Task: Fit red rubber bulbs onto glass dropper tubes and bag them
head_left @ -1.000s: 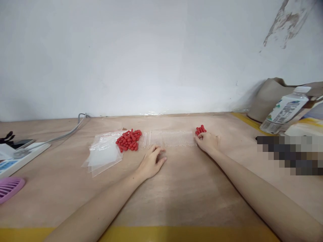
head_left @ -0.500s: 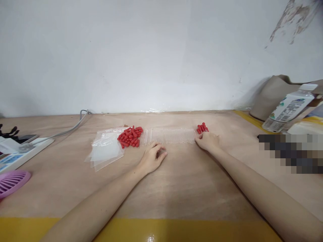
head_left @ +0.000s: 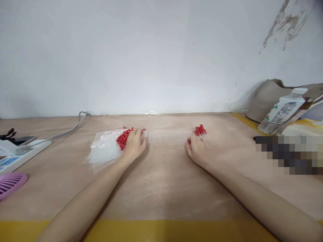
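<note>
My left hand [head_left: 135, 143] lies over the right side of a pile of small red rubber-like caps [head_left: 123, 138], partly hiding it. Its fingers are apart, with the tips by the left end of a row of thin clear tubes [head_left: 168, 137]. At that row's right end, my right hand [head_left: 198, 149] has its fingers curled with thumb and forefinger close together. Whatever is between them is too small to make out. Just beyond the right hand lie several clear tubes with red caps [head_left: 201, 129] on their far ends.
Clear plastic bags [head_left: 104, 148] lie left of the red pile. Farther left are a power strip [head_left: 27, 153] with a grey cable and a pink fan-like grille [head_left: 11, 185]. A bottle [head_left: 284, 111] leans by a grey bag [head_left: 262, 101] at right. A wall [head_left: 161, 60] stands behind.
My left hand has moved left and away from me, from below the tube row onto the red pile. The right hand has shifted slightly left and nearer, uncovering the capped tubes.
</note>
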Motion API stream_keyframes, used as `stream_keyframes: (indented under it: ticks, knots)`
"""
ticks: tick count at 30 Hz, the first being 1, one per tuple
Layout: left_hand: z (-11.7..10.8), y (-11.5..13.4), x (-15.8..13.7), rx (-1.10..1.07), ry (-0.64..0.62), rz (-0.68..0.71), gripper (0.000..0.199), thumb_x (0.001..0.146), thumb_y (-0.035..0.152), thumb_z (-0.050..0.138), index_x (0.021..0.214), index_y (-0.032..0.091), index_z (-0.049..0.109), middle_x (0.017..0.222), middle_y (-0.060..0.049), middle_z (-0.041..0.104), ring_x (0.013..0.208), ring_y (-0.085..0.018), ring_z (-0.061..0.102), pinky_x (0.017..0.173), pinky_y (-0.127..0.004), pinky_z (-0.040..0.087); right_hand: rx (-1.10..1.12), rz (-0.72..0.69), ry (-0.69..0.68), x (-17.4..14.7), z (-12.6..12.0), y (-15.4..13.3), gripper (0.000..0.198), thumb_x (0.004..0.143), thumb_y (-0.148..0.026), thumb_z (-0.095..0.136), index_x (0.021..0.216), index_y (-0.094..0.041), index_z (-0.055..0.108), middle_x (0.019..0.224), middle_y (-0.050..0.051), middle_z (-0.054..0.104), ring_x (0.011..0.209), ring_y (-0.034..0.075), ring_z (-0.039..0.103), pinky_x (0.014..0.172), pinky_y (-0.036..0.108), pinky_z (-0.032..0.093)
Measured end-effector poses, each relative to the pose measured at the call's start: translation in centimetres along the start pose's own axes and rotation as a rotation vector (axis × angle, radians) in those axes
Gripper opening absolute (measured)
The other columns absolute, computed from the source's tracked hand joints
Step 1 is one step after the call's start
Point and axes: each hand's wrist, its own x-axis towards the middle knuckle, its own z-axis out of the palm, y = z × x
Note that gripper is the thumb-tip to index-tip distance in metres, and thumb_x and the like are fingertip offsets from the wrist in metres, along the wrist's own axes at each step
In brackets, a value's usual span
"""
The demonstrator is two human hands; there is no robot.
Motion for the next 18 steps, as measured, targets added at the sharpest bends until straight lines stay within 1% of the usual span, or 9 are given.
stream_keyframes:
  ticks: [1,3,5,8,10,11,14,16,18]
  knots:
    - [-0.2,-1.0,0.9,0.054,-0.021,-0.016,0.022,0.079,0.020,0.046,0.098,0.017,0.056,0.096,-0.008,0.057,0.095,-0.024,0.049,0.084,-0.035,0.039,0.070,-0.049,0.001,-0.4,-0.1,-0.3,0.020,0.087,-0.023,0.034,0.076,-0.016,0.049,0.069,0.005,0.058,0.066,0.017,0.051,0.071,0.033,0.032]
    - [-0.4,-2.7,2.8,0.142,-0.105,-0.036,0.019,0.079,0.021,0.046,0.089,0.017,0.061,0.092,-0.008,0.058,0.095,-0.024,0.050,0.086,-0.035,0.039,0.196,-0.135,-0.034,-1.2,-0.2,-0.8,0.018,0.088,-0.020,0.033,0.079,-0.017,0.049,0.071,0.003,0.059,0.066,0.015,0.053,0.072,0.032,0.033]
    - [-0.5,-4.0,4.7,0.228,-0.207,-0.023,0.022,0.080,0.022,0.044,0.093,0.017,0.062,0.096,-0.009,0.057,0.099,-0.025,0.049,0.088,-0.035,0.037,0.283,-0.197,-0.078,-1.7,-0.3,-1.0,0.017,0.089,-0.019,0.034,0.085,-0.018,0.050,0.076,0.003,0.061,0.070,0.015,0.055,0.072,0.031,0.034]
    - [-0.3,-5.4,7.0,0.263,-0.352,0.020,0.026,0.079,0.022,0.045,0.099,0.018,0.062,0.102,-0.009,0.055,0.098,-0.025,0.051,0.087,-0.034,0.038,0.333,-0.218,-0.067,-2.1,-0.2,-1.0,0.020,0.089,-0.017,0.035,0.102,-0.017,0.049,0.089,0.006,0.062,0.081,0.017,0.056,0.073,0.032,0.035]
    - [0.0,-6.0,8.1,0.245,-0.433,0.050,0.024,0.075,0.022,0.050,0.096,0.020,0.063,0.099,-0.007,0.057,0.091,-0.023,0.054,0.083,-0.032,0.040,0.338,-0.210,-0.054,-2.1,-0.1,-0.9,0.024,0.088,-0.016,0.036,0.110,-0.017,0.048,0.093,0.007,0.062,0.085,0.018,0.055,0.074,0.032,0.035]
    - [0.2,-6.2,8.5,0.236,-0.467,0.059,0.023,0.073,0.022,0.052,0.093,0.020,0.065,0.096,-0.007,0.058,0.087,-0.022,0.056,0.080,-0.030,0.041,0.337,-0.208,-0.057,-2.0,0.0,-0.9,0.025,0.088,-0.016,0.037,0.111,-0.017,0.048,0.092,0.006,0.062,0.085,0.018,0.055,0.074,0.032,0.035]
    - [0.7,-6.7,9.2,0.211,-0.530,0.062,0.015,0.068,0.020,0.056,0.080,0.019,0.066,0.087,-0.006,0.060,0.078,-0.021,0.058,0.071,-0.028,0.043,0.346,-0.208,-0.071,-2.0,0.2,-0.9,0.025,0.088,-0.015,0.038,0.108,-0.017,0.052,0.088,0.006,0.062,0.083,0.017,0.055,0.073,0.032,0.035]
    - [0.8,-6.8,9.3,0.193,-0.539,0.048,0.010,0.066,0.018,0.057,0.073,0.018,0.065,0.080,-0.005,0.061,0.073,-0.020,0.058,0.065,-0.026,0.043,0.357,-0.210,-0.075,-1.9,0.2,-0.9,0.024,0.088,-0.015,0.038,0.106,-0.017,0.053,0.086,0.006,0.061,0.081,0.017,0.054,0.072,0.031,0.035]
    - [0.6,-6.7,9.2,0.169,-0.521,0.029,0.008,0.067,0.017,0.056,0.071,0.018,0.062,0.075,-0.004,0.062,0.069,-0.019,0.057,0.061,-0.025,0.042,0.367,-0.210,-0.085,-1.9,0.0,-0.9,0.023,0.088,-0.015,0.038,0.104,-0.018,0.054,0.083,0.005,0.061,0.079,0.016,0.054,0.072,0.031,0.035]
